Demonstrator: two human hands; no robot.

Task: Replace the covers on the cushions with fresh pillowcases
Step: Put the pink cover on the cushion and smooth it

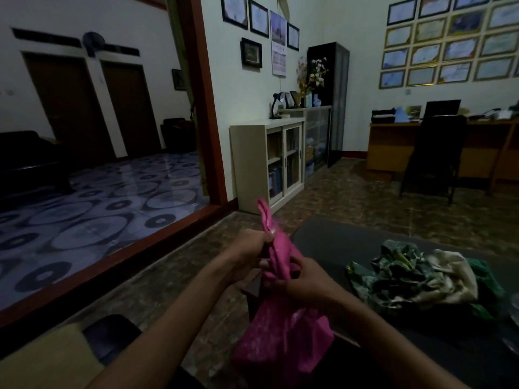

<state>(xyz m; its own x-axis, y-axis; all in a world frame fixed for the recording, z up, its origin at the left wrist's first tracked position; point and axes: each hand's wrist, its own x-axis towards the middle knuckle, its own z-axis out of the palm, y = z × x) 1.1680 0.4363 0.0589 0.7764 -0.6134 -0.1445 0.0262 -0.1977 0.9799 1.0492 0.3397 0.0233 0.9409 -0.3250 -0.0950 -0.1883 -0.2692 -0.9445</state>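
Observation:
A bright pink pillowcase (283, 329) hangs bunched in front of me, its top twisted into a narrow strip that sticks up past my hands. My left hand (251, 249) grips that strip near its top, thumb pressed against the cloth. My right hand (306, 279) holds the gathered cloth just below, fingers curled round it. On the dark table (345, 242) to the right lies a crumpled heap of green patterned and beige covers (415, 279). No cushion shows in this view.
A cream glass-door cabinet (269, 161) stands ahead by the wall. A wooden desk (393, 147) with a dark chair (435, 155) is at the far right. A raised red-brown threshold (118, 256) divides this floor from the tiled room on the left.

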